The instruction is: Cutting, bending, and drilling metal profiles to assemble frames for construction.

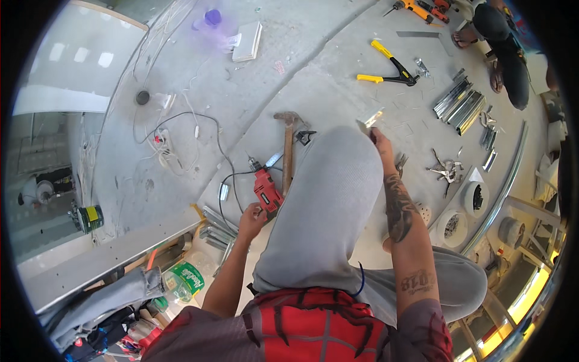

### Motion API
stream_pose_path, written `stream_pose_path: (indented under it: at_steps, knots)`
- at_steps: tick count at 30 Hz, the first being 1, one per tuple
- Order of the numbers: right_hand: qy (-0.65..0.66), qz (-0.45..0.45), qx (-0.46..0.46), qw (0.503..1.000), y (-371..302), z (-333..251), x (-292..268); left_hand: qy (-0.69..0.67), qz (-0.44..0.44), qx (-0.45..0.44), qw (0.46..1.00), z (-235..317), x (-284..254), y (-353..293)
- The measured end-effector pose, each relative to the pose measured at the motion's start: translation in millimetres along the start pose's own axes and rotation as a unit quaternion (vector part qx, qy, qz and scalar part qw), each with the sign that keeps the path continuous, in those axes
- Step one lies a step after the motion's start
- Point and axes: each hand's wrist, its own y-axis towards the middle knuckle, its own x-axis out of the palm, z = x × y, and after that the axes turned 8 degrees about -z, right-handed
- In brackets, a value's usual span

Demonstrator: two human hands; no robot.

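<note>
My left hand (252,219) is closed at the rear end of a red corded power drill (265,188), which lies on the floor beside my left leg with its bit pointing away. In my right hand (380,145), beyond my raised knee, is a small shiny metal piece (372,119), pinched between the fingers; the knee partly hides it. A hammer (288,148) with a wooden handle lies just right of the drill, near a black clamp (306,137). Close to my right wrist rests a pair of pliers (401,163).
A yellow-and-black hand riveter (395,67) lies ahead. To the right are stacked metal profiles (459,105), locking pliers (446,167) and white tubs (451,228) of small parts. Another person (506,51) is at the far right. A black cable (220,136) loops across the left floor.
</note>
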Motion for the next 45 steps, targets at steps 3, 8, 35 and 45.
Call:
stream_pose_path:
  at_steps: [3,8,35,45]
  knots:
    - [-0.061,-0.025,-0.048,0.997,6.2,-14.7,44.4,0.124,0.074,0.008,0.99,-35.1,13.2,-15.3]
    - [-0.2,-0.059,-0.031,0.977,-5.0,-2.9,44.2,0.144,0.052,-0.027,0.988,-31.1,49.9,5.0]
    - [-0.146,-0.025,-0.022,0.989,29.7,33.9,55.9,-0.159,-0.122,-0.011,0.98,239.5,-85.4,130.3]
    - [-0.137,-0.037,0.013,0.99,46.3,43.7,41.1,-0.186,-0.374,-0.09,0.904,342.8,-67.2,192.2]
